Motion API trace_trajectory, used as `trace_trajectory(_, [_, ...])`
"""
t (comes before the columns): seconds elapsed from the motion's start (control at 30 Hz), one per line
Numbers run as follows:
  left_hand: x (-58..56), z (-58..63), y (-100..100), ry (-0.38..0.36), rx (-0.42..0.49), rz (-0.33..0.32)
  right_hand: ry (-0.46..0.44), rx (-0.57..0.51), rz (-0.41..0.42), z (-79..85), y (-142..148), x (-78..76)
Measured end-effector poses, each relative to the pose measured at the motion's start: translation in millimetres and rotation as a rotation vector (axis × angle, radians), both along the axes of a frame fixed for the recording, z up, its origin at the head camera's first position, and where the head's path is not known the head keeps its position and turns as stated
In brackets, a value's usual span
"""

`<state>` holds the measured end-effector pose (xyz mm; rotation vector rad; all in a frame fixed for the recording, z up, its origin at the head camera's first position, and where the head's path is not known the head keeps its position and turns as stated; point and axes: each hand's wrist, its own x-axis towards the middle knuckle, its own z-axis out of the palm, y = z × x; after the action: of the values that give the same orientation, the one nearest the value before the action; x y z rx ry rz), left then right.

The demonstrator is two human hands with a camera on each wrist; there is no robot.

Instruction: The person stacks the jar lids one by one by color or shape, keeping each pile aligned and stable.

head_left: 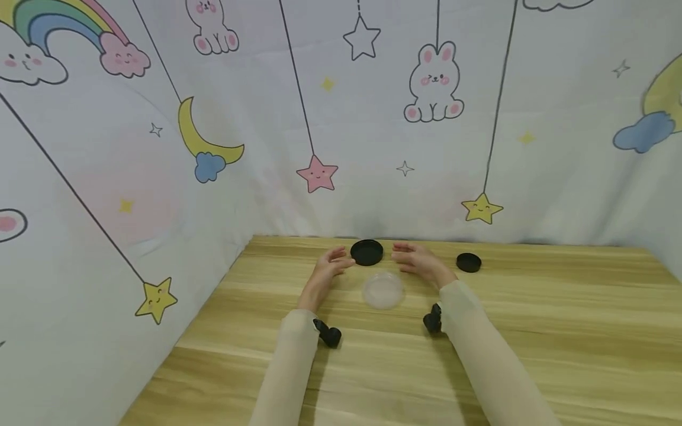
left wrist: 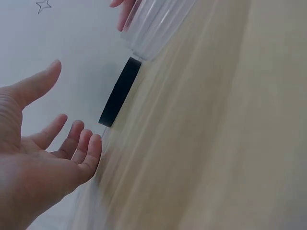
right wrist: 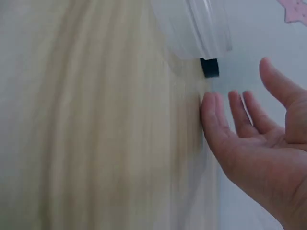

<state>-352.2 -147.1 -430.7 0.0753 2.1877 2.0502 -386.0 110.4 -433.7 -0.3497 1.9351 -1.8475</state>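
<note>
A clear plastic tub [head_left: 383, 290] stands on the wooden table between the two forearms. Just behind it lies a round black lid [head_left: 366, 252], seen edge-on as a dark band in the left wrist view. My left hand [head_left: 327, 269] is to the left of the lid, its fingers loosely bent and its fingertips close to the rim. On the lid's other side, my right hand [head_left: 421, 263] has its palm turned inward and its thumb apart from the fingers. Neither hand holds anything. In the right wrist view the ribbed tub [right wrist: 194, 28] partly hides the black lid [right wrist: 210, 68].
A smaller black lid [head_left: 469, 262] lies to the right of the right hand. The wooden table [head_left: 559, 331] ends at a white curtain [head_left: 373, 118] printed with stars and rabbits, which also runs along the left side. Each sleeve carries a small black wrist camera [head_left: 331, 337].
</note>
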Motion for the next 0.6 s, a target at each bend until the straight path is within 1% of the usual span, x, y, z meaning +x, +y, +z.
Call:
trace_trajectory(0.03, [-2.0, 2.1, -0.8, -0.005, 0.001, 0.012, 0.002, 0.014, 0.013, 1.4, -2.2, -2.0])
trace_trajectory(0.1, [-9.0, 0.7, -1.7, -0.007, -0.028, 0.027, 0.006, 0.049, 0.042, 2.5, -7.2, -5.3])
trace_trajectory(0.17, [-16.7, -6.2, 0.7, -0.015, -0.053, 0.040, 0.020, 0.094, 0.068, 1.8, -10.9, -6.1])
trace_trajectory(0.2, [-22.5, -12.1, 1.8, -0.018, -0.070, 0.046, 0.025, 0.112, 0.077, 1.0, -12.9, -6.3])
trace_trajectory(0.27, [-30.0, -21.2, 1.7, 0.009, -0.098, 0.043, 0.037, 0.144, 0.085, -0.4, -16.2, -6.8])
trace_trajectory(0.3, [-42.3, -34.4, -0.1, 0.022, -0.111, 0.043, 0.042, 0.156, 0.087, -0.9, -17.2, -7.1])
trace_trajectory(0.37, [-68.0, -62.7, -5.5, 0.084, -0.121, 0.027, 0.057, 0.175, 0.094, -1.2, -18.0, -7.3])
trace_trajectory(0.4, [-78.8, -74.1, -7.6, 0.109, -0.133, 0.023, 0.059, 0.179, 0.098, -1.3, -18.1, -7.9])
trace_trajectory(0.43, [-84.8, -79.2, -8.3, 0.117, -0.133, 0.019, 0.064, 0.183, 0.105, -1.2, -18.1, -8.3])
trace_trajectory(0.47, [-91.2, -83.8, -6.3, 0.107, -0.147, 0.028, 0.066, 0.182, 0.115, -1.1, -17.9, -8.8])
trace_trajectory(0.5, [-95.0, -85.7, -3.7, 0.099, -0.158, 0.035, 0.064, 0.180, 0.120, -1.2, -17.8, -9.7])
trace_trajectory(0.53, [-86.4, -75.5, 0.8, 0.084, -0.157, 0.041, 0.068, 0.179, 0.129, -1.1, -17.6, -9.9])
trace_trajectory(0.6, [-62.7, -46.8, 12.4, 0.030, -0.176, 0.069, 0.066, 0.169, 0.137, -1.9, -18.0, -11.4])
